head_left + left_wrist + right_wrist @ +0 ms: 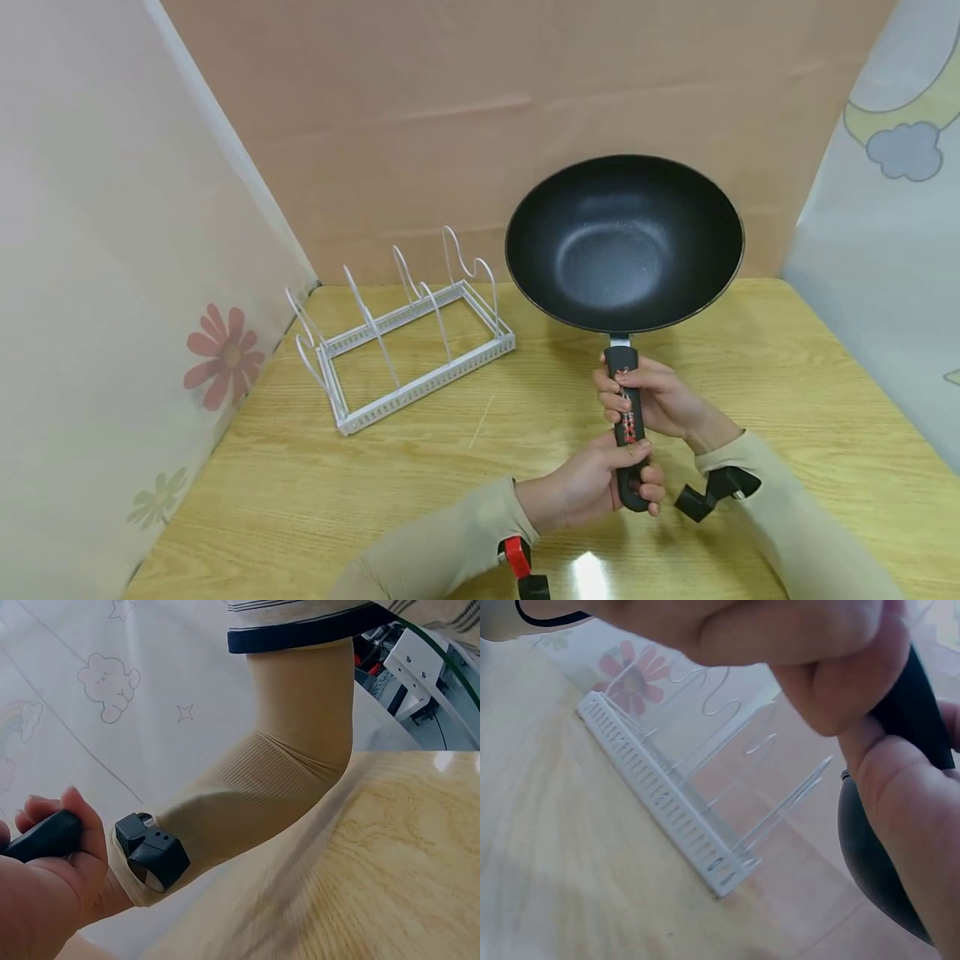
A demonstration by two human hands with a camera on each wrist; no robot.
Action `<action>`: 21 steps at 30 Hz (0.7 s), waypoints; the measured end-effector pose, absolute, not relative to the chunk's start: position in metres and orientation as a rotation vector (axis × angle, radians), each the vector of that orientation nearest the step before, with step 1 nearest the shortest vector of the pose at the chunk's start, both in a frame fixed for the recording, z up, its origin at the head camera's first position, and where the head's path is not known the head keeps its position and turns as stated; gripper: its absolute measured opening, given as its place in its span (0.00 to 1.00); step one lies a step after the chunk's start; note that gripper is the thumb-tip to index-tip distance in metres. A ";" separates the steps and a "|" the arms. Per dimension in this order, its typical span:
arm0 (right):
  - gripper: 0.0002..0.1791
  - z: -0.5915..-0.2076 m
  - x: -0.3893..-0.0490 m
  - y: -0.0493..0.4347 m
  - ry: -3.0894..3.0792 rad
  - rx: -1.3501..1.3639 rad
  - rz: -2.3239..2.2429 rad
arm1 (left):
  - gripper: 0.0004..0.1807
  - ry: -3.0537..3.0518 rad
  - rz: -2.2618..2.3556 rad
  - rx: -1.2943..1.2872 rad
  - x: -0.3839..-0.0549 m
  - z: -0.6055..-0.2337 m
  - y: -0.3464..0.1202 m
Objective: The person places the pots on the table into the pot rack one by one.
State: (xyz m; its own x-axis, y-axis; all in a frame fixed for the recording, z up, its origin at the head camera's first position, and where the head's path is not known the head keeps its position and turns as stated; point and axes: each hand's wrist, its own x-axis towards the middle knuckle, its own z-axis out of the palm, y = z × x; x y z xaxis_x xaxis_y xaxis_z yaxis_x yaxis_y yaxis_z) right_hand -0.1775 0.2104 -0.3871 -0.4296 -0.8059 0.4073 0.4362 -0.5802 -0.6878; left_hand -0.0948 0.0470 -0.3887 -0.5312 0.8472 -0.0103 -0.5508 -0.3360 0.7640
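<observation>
A black wok (622, 250) with a long black handle (622, 362) is held up over the right part of the table, its dark inside facing me. My right hand (663, 402) grips the upper handle, close below the metal neck, with the thumb across its front. Lower down, my left hand (588, 482) grips the handle's looped end, fingers curled round it. The left wrist view shows only the handle's end (52, 836) in the fingers. To the left stands a white rack (429, 386) with upright wire loops; the right wrist view shows the same rack (660, 799).
The wooden table (285, 508) has a brown sheet (390, 125) behind it and printed white panels on both sides. A red flower (232, 357) is printed on the left panel, near the rack. Wrist-worn cameras sit on both sleeves.
</observation>
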 end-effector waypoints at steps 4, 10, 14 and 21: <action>0.21 -0.378 -0.178 0.209 0.727 -0.970 -2.056 | 0.07 0.956 2.001 0.498 -0.095 -0.387 0.046; 0.20 -0.363 -0.176 0.204 0.920 -0.974 -2.056 | 0.09 0.980 2.055 0.502 -0.096 -0.385 0.043; 0.18 -0.354 -0.175 0.199 1.017 -0.970 -2.055 | 0.10 0.996 2.094 0.522 -0.097 -0.385 0.040; 0.15 -0.337 -0.172 0.189 1.209 -0.965 -2.057 | 0.11 0.927 2.174 0.631 -0.101 -0.386 0.035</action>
State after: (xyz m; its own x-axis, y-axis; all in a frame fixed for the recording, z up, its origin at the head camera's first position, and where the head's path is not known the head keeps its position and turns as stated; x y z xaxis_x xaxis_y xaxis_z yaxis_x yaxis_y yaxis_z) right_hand -0.1717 0.1891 -0.3374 -0.5838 -0.7545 0.2997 0.1051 -0.4363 -0.8937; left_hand -0.1008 0.0350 -0.3859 -0.6503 0.7421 0.1624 -0.3968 -0.5141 0.7604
